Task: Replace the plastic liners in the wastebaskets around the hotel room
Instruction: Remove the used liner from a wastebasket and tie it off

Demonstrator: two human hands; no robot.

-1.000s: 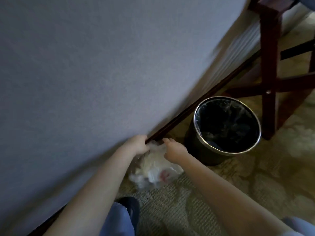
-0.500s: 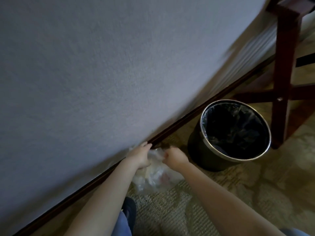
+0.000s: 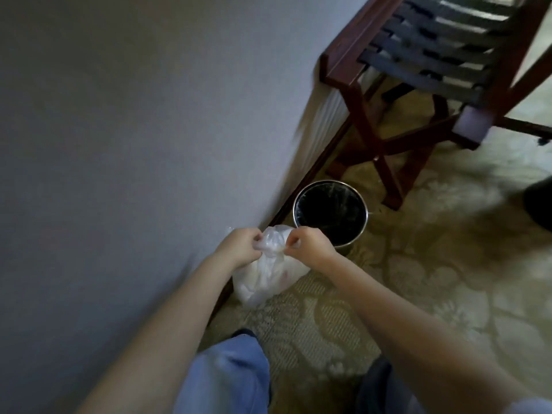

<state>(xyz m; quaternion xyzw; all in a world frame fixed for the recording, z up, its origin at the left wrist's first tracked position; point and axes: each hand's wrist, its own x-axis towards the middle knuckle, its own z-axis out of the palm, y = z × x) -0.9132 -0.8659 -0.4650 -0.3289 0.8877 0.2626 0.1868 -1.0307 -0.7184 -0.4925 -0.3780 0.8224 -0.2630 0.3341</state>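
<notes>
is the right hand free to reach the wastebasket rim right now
Likely not yet: the right hand pinches the neck of the plastic bag, as does the left hand. The wastebasket stands just beyond it with nothing between, so once it lets go the way looks free.

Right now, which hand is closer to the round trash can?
Right. The right hand is just in front of the trash can, almost at its rim. The left hand is farther away, pinching the plastic bag on the wall side.
</notes>
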